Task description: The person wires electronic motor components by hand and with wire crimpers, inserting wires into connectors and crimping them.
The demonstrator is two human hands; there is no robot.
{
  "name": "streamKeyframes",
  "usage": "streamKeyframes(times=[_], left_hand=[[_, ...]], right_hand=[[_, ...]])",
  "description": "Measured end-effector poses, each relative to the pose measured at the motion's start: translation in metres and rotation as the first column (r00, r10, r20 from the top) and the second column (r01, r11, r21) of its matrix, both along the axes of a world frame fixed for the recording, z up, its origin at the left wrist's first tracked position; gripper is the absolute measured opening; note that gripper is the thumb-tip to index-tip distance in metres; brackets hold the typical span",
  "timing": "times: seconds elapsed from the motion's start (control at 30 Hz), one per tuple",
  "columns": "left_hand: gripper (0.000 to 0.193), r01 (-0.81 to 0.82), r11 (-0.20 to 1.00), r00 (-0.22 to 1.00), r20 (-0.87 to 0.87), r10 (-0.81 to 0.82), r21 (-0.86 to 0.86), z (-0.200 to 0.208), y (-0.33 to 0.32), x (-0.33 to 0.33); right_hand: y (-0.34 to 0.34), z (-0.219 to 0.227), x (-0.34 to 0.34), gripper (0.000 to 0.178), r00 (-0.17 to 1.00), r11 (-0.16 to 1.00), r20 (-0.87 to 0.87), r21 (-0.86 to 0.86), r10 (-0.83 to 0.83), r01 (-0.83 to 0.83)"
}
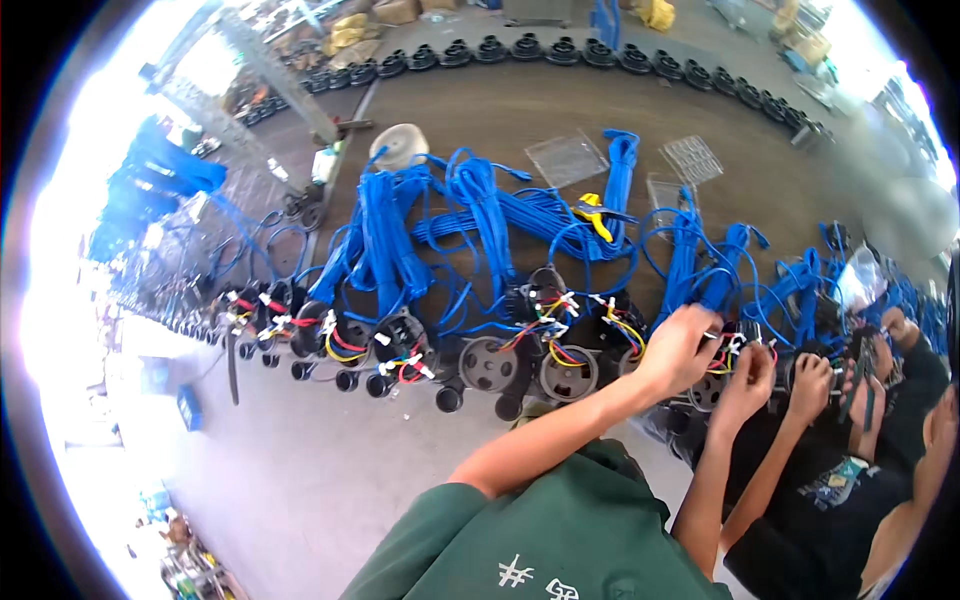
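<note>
My left hand (685, 352) is closed in a pinch over a round dark housing (706, 392), beside red and yellow wires (724, 358) with white connectors; its fingertips hide what they hold. Close to its right, my right hand (747, 386) has its fingers bent around the wires at the same housing. Bundled blue cable (718, 285) lies just beyond both hands. Left along the near table edge, more open housings (570, 374) sit in a row, several with coloured wires and white connectors (405, 350) sticking out.
At my right, a co-worker's hand (811, 387) works at the same edge, with another person past it. Yellow-handled pliers (595, 215) lie among blue coils (385, 235). Clear plastic trays (567, 158), a white bowl (400, 145) and a far row of black round parts (527, 47) are on the table.
</note>
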State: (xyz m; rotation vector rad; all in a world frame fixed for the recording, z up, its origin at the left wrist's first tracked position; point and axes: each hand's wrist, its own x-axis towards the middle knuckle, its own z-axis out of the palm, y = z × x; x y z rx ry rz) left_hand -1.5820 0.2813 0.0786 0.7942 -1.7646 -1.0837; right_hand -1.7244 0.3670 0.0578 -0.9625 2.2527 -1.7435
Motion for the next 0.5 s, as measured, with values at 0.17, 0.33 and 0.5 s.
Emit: streamKeyframes(times=[0.17, 0.33, 0.5], left_hand=[[0.013, -0.187, 0.971, 0.978, 0.117, 0.171, 0.149, -0.003, 0.074, 0.121], [0.019, -0.577, 0.727, 0.815, 0.311, 0.488, 0.371, -0.011, 0.163, 0.236], [0.019, -0.883, 0.349, 0.466, 0.495, 0.734, 0.315, -0.020, 0.263, 0.322]], right_hand=[[0.009, 0.023, 0.110, 0.015, 0.820, 0.807, 0.087, 0.145, 0.566, -0.573], [0.011, 0.022, 0.183, 0.010, 0.462, 0.452, 0.274, 0.102, 0.843, -0.886], [0.023, 0.005, 0.264, 0.015, 0.182, 0.162, 0.312, 0.089, 0.932, -0.983]])
